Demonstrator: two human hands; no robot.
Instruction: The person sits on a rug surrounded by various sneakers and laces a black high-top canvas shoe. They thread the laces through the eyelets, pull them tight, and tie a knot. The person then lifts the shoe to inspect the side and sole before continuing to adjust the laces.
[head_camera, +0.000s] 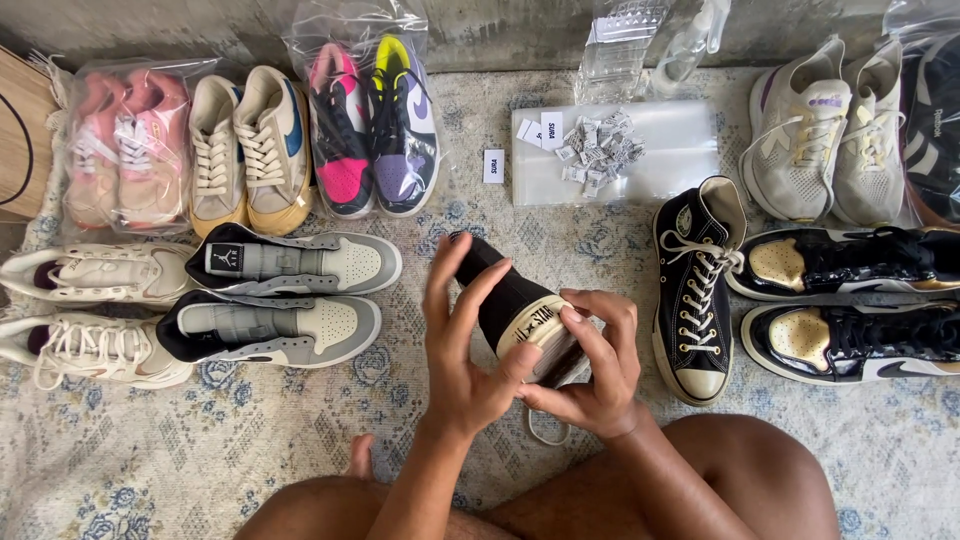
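Note:
A black high-top canvas sneaker (505, 300) with a cream rubber heel is held up in the middle of the view, heel toward me. My left hand (462, 345) wraps its left side, fingers spread along the ankle. My right hand (590, 375) pinches the heel and sole from the right, and a white lace loop hangs below it. The matching black high-top (695, 290) lies on the rug just to the right, toe toward me.
Pairs of sneakers ring the patterned rug (200, 440): grey-and-white high-tops (290, 265), white ones (95, 275), bagged pink ones (125, 145), black-and-gold ones (850, 265). A clear plastic sheet (680, 150) bears several small paper tags (598, 148). My bare knees are at the bottom.

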